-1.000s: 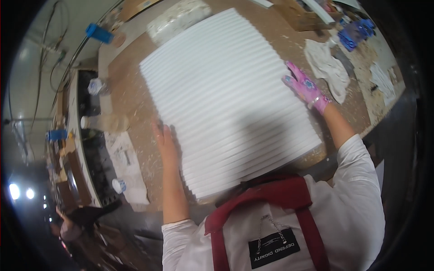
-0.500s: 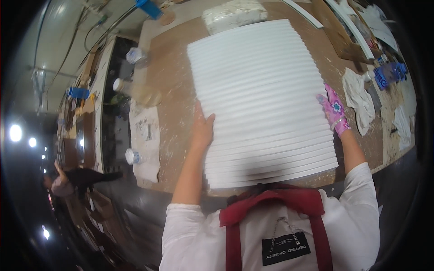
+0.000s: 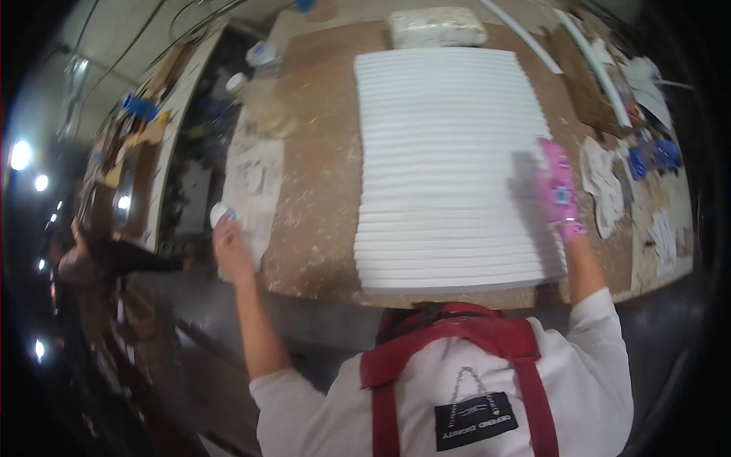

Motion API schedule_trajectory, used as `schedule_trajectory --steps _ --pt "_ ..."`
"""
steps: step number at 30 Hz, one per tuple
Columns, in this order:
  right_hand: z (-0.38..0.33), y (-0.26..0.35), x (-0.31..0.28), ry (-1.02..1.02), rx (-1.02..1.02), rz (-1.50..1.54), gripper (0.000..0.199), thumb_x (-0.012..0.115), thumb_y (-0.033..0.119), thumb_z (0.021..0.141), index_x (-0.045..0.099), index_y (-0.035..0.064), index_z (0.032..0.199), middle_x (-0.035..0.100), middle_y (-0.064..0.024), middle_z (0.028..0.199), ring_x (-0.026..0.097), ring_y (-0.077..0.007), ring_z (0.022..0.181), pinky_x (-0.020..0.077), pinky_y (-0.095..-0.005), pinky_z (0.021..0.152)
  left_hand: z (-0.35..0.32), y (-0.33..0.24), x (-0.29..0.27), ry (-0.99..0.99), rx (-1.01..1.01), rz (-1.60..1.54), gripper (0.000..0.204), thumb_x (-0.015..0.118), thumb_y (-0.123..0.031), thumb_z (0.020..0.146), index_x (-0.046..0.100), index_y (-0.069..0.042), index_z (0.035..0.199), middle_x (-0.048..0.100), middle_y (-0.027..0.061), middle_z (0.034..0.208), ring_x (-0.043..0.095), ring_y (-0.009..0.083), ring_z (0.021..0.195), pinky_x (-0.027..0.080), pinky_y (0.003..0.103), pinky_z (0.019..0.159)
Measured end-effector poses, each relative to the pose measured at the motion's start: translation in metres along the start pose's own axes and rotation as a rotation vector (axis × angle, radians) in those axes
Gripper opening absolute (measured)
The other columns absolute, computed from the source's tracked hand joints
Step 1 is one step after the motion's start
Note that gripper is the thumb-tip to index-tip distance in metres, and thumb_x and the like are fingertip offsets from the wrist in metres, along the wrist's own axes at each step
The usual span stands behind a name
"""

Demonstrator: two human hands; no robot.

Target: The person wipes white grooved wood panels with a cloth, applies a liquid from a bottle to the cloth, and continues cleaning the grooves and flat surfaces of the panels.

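The right hand (image 3: 558, 190) in a pink glove lies spread flat on the ribbed white panel (image 3: 449, 167), steadying it on the table (image 3: 320, 190). The left hand (image 3: 228, 238) at the left edge pinches a small white cap (image 3: 218, 214).

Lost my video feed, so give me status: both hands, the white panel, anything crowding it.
Left hand bare, at small white container on table edge. Right hand, pink glove, flat on ribbed white panel. Panel lies flat on workbench. White wrapped block near its far edge.
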State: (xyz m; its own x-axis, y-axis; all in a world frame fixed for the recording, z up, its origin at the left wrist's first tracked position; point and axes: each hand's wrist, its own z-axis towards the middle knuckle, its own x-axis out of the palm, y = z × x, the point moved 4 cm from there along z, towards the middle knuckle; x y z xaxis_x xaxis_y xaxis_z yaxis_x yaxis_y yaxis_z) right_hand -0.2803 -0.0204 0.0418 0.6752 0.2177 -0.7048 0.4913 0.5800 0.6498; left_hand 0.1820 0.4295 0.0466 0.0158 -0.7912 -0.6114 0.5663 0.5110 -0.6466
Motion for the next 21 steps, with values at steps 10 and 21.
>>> schedule_trajectory --steps 10,21 --pt "-0.016 0.151 0.12 0.345 -0.579 -0.425 0.052 0.053 0.041 0.089 0.05 0.0104 0.131 0.045 -0.0157 0.136 0.039 -0.0332 0.129 0.0279 -0.0466 0.109 0.037 0.008 -0.047 0.091 -0.041 0.046 0.015 0.057 -0.01 0.092 0.063 0.001 0.1 0.065 0.0095 0.089 0.061 0.0157 0.078 0.049 0.026 0.072" --pt "0.095 0.358 0.332 0.931 -0.514 -0.162 0.034 0.058 0.022 0.085 0.055 0.0152 0.119 0.058 -0.0087 0.118 0.056 -0.0271 0.109 0.0439 -0.041 0.091 0.052 0.023 -0.061 0.176 0.252 0.154 0.007 0.063 -0.006 0.082 0.064 -0.001 0.087 0.061 0.0126 0.083 0.06 0.0297 0.078 0.047 0.035 0.07"
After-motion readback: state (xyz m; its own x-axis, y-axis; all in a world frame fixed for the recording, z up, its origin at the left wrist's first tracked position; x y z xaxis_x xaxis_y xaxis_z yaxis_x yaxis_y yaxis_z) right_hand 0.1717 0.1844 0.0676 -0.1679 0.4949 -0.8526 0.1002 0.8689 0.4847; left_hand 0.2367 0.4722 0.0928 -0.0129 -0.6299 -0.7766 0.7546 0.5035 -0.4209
